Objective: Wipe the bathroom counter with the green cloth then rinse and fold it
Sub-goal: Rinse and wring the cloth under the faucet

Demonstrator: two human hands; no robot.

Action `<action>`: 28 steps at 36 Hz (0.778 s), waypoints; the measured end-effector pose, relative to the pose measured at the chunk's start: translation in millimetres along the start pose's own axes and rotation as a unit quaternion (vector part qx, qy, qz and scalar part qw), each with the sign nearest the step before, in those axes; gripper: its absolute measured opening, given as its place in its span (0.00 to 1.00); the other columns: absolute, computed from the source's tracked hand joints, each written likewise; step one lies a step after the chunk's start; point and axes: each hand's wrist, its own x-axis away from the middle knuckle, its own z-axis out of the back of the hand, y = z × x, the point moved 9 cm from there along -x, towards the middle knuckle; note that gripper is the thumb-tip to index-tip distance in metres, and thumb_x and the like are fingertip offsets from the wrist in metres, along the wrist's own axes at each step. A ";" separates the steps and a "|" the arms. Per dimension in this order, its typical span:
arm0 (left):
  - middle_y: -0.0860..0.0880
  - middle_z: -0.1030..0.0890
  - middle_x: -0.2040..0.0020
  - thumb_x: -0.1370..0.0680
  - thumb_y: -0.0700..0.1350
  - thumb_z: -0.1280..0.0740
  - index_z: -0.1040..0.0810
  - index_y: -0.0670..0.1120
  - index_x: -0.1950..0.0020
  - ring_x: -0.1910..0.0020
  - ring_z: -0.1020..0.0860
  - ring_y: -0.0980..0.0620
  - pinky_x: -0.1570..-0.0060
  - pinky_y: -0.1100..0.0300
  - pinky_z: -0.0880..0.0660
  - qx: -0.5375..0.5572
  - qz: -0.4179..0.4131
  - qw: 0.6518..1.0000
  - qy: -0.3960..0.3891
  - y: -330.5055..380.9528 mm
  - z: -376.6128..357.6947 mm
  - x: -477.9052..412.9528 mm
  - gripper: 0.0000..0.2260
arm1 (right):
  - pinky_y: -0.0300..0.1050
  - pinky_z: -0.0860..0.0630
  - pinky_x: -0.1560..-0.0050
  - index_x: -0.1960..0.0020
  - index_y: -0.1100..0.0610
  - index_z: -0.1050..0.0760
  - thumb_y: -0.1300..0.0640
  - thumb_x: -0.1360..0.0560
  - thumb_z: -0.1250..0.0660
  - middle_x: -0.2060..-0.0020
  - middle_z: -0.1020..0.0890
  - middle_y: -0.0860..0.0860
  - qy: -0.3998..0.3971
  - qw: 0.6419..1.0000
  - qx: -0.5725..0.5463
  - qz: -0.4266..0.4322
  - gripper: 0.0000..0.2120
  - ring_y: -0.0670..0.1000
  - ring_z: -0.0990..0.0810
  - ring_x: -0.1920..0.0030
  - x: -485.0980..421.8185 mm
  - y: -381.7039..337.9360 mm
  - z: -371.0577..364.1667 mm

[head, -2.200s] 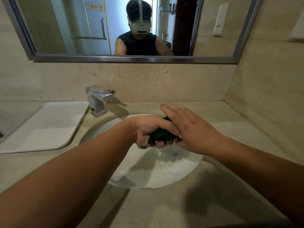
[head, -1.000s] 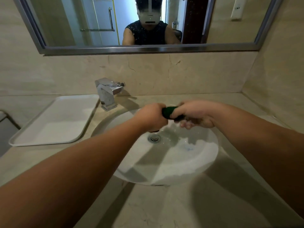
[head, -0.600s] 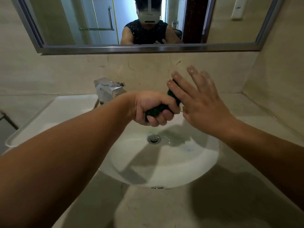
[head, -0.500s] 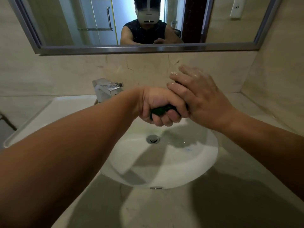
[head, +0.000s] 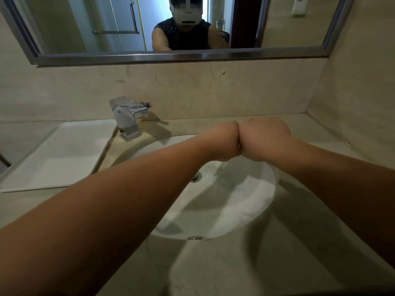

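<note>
My left hand (head: 220,142) and my right hand (head: 265,139) are both closed into fists, pressed knuckle to knuckle above the back of the white sink basin (head: 235,210). The backs of the hands face me. The green cloth is hidden inside the fists; none of it shows. Water streaks run down the basin wall below the hands, near the drain (head: 196,176). The beige stone counter (head: 213,270) surrounds the basin.
A square chrome faucet (head: 128,116) stands at the basin's back left. A white rectangular tray (head: 59,154) lies on the counter left of it. A mirror (head: 181,56) hangs over the backsplash, and a side wall (head: 352,103) closes the counter on the right.
My hands have dropped lower over the basin. The right hand, earlier open beside the left fist, is now closed tight against it. The green cloth, visible before, is now fully covered.
</note>
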 end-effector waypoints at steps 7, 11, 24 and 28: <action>0.51 0.30 0.63 0.18 0.42 0.36 0.34 0.42 0.35 0.68 0.30 0.53 0.72 0.55 0.39 -0.046 -0.043 0.996 0.057 -3.7 -1.8 1.3 0.13 | 0.44 0.27 0.65 0.58 0.53 0.22 0.58 0.24 0.36 0.65 0.21 0.50 -0.069 0.994 -0.082 -0.001 0.07 0.53 0.22 0.67 -6.1 -4.3 -18.0; 0.50 0.30 0.65 0.19 0.40 0.37 0.34 0.43 0.37 0.70 0.31 0.50 0.73 0.53 0.39 -0.098 -0.058 0.991 0.075 -11.2 -3.0 8.6 0.12 | 0.45 0.30 0.67 0.59 0.54 0.21 0.57 0.24 0.34 0.65 0.19 0.52 -0.105 0.974 -0.192 0.053 0.05 0.54 0.22 0.66 -7.8 -19.5 -26.3; 0.50 0.25 0.61 0.20 0.47 0.34 0.32 0.49 0.45 0.61 0.23 0.44 0.65 0.51 0.28 -0.142 0.003 0.988 0.058 -88.0 -3.6 38.0 0.09 | 0.44 0.30 0.68 0.56 0.57 0.20 0.52 0.29 0.30 0.65 0.18 0.54 -0.173 0.910 -0.356 0.122 0.08 0.55 0.22 0.66 -19.1 -100.2 -35.8; 0.48 0.19 0.56 0.24 0.46 0.26 0.23 0.49 0.48 0.58 0.20 0.48 0.64 0.55 0.25 -0.076 0.093 0.992 -0.030 -137.8 -11.3 53.0 0.08 | 0.46 0.19 0.65 0.45 0.55 0.22 0.48 0.26 0.26 0.51 0.15 0.56 -0.254 0.871 -0.399 0.133 0.14 0.54 0.16 0.63 -25.0 -119.8 -32.2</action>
